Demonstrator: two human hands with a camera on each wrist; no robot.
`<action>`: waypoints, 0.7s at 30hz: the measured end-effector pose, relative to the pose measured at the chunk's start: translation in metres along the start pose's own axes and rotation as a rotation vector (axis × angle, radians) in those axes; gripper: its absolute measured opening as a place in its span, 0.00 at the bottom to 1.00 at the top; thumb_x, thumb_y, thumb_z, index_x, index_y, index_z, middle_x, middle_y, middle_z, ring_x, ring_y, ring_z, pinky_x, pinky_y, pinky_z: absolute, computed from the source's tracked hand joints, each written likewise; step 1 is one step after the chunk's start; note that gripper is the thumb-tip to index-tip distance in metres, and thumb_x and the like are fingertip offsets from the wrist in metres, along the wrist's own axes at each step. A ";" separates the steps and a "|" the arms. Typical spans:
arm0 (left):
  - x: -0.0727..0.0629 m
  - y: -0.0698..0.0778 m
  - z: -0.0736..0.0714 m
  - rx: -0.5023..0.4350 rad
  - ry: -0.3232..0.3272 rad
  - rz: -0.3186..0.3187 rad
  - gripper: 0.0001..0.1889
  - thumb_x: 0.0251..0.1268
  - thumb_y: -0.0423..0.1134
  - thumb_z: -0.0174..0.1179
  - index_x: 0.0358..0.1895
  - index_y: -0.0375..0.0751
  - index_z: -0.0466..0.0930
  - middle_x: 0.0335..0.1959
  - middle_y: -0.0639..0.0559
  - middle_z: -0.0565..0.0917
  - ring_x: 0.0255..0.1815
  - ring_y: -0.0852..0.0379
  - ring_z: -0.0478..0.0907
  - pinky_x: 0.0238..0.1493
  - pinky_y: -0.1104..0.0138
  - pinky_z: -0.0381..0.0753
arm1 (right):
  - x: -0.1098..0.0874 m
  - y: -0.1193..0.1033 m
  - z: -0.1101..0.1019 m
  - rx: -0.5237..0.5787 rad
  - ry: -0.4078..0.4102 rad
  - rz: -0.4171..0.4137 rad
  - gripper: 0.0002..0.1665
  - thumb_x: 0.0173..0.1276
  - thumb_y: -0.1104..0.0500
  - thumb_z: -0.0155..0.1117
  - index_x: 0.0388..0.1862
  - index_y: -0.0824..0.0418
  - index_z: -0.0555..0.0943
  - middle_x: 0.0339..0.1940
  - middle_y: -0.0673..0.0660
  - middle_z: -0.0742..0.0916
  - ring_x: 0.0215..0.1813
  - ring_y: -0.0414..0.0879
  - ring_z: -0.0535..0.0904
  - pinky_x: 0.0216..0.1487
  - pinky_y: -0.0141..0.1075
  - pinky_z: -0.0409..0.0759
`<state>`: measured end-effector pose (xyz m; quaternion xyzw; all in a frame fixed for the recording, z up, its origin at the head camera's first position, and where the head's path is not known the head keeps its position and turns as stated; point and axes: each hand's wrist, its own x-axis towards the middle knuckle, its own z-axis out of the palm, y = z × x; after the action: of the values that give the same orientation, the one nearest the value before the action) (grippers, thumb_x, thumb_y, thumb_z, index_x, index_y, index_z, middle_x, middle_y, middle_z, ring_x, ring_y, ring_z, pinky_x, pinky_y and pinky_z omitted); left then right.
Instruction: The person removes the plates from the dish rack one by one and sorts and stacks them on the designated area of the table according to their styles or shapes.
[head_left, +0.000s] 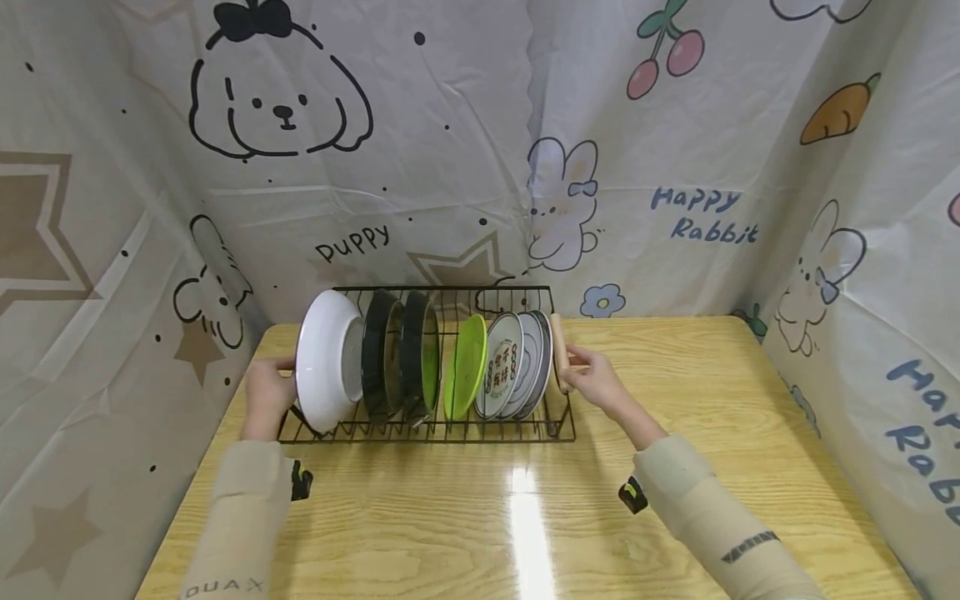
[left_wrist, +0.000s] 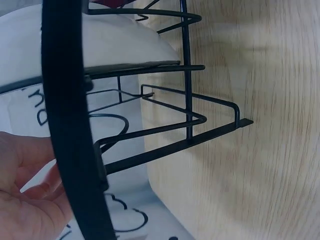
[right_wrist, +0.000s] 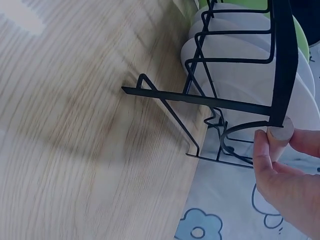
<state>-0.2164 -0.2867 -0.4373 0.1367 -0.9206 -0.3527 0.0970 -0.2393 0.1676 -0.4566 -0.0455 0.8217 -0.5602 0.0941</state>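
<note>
A black wire dish rack (head_left: 442, 288) stands on the wooden table, holding upright dishes. At its left end my left hand (head_left: 268, 396) grips the rack's side beside a large white bowl (head_left: 318, 358); the fingertips are partly hidden behind a black bar in the left wrist view. My right hand (head_left: 596, 382) pinches the light wooden handle (head_left: 559, 350) at the right end between thumb and fingers. Between the hands stand two dark pans (head_left: 375, 358), a bright green plate (head_left: 467, 367), a white plate with red characters (head_left: 501, 367) and further pale plates (head_left: 531, 367).
The yellow wooden table (head_left: 420, 517) reaches out in front of the rack and to its right. A printed curtain (head_left: 465, 108) hangs close behind the rack and on both sides. Light glares on the tabletop near the front.
</note>
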 end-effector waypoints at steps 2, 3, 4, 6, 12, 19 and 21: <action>-0.001 0.002 0.003 -0.011 0.004 0.007 0.17 0.57 0.29 0.51 0.47 0.18 0.75 0.46 0.25 0.76 0.52 0.32 0.70 0.51 0.48 0.70 | 0.000 0.001 -0.004 0.006 -0.002 0.004 0.32 0.63 0.71 0.53 0.66 0.75 0.57 0.55 0.77 0.72 0.48 0.64 0.77 0.43 0.40 0.80; -0.001 0.004 0.005 -0.012 0.005 0.010 0.16 0.58 0.29 0.52 0.47 0.19 0.75 0.46 0.26 0.77 0.52 0.33 0.70 0.51 0.48 0.70 | 0.000 0.002 -0.006 0.009 -0.003 0.002 0.32 0.63 0.71 0.52 0.66 0.76 0.57 0.55 0.77 0.72 0.47 0.64 0.77 0.42 0.39 0.80; -0.002 0.005 0.007 -0.015 0.009 0.016 0.16 0.58 0.29 0.52 0.47 0.19 0.76 0.45 0.26 0.77 0.53 0.33 0.70 0.51 0.48 0.69 | 0.000 0.003 -0.008 0.010 -0.002 0.004 0.32 0.63 0.71 0.52 0.66 0.76 0.57 0.55 0.77 0.72 0.47 0.63 0.77 0.42 0.40 0.80; -0.003 0.008 0.009 -0.020 0.009 0.030 0.16 0.58 0.28 0.51 0.47 0.20 0.76 0.45 0.27 0.78 0.53 0.33 0.70 0.52 0.48 0.69 | 0.001 0.004 -0.012 0.007 0.005 0.012 0.32 0.63 0.71 0.53 0.66 0.75 0.58 0.55 0.77 0.72 0.46 0.62 0.78 0.40 0.38 0.80; -0.007 0.020 0.015 -0.019 -0.027 0.043 0.15 0.60 0.29 0.51 0.46 0.21 0.77 0.45 0.28 0.78 0.53 0.34 0.71 0.50 0.49 0.71 | 0.000 0.007 -0.025 -0.020 0.009 0.019 0.32 0.64 0.70 0.52 0.66 0.75 0.57 0.56 0.77 0.72 0.48 0.61 0.77 0.40 0.35 0.79; -0.009 0.031 0.022 -0.005 -0.086 0.038 0.16 0.64 0.31 0.49 0.49 0.20 0.75 0.48 0.28 0.77 0.54 0.34 0.70 0.51 0.49 0.72 | -0.002 0.011 -0.038 -0.030 0.005 0.035 0.32 0.64 0.69 0.51 0.67 0.74 0.56 0.58 0.77 0.70 0.53 0.64 0.74 0.46 0.39 0.78; -0.009 0.034 0.024 0.001 -0.095 0.044 0.16 0.64 0.31 0.49 0.49 0.21 0.75 0.48 0.28 0.77 0.54 0.35 0.71 0.50 0.50 0.72 | -0.003 0.012 -0.042 -0.037 0.004 0.042 0.32 0.65 0.69 0.51 0.67 0.74 0.57 0.58 0.77 0.70 0.53 0.63 0.74 0.48 0.42 0.77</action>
<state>-0.2206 -0.2444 -0.4327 0.0997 -0.9272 -0.3560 0.0608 -0.2445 0.2111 -0.4525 -0.0291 0.8330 -0.5427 0.1033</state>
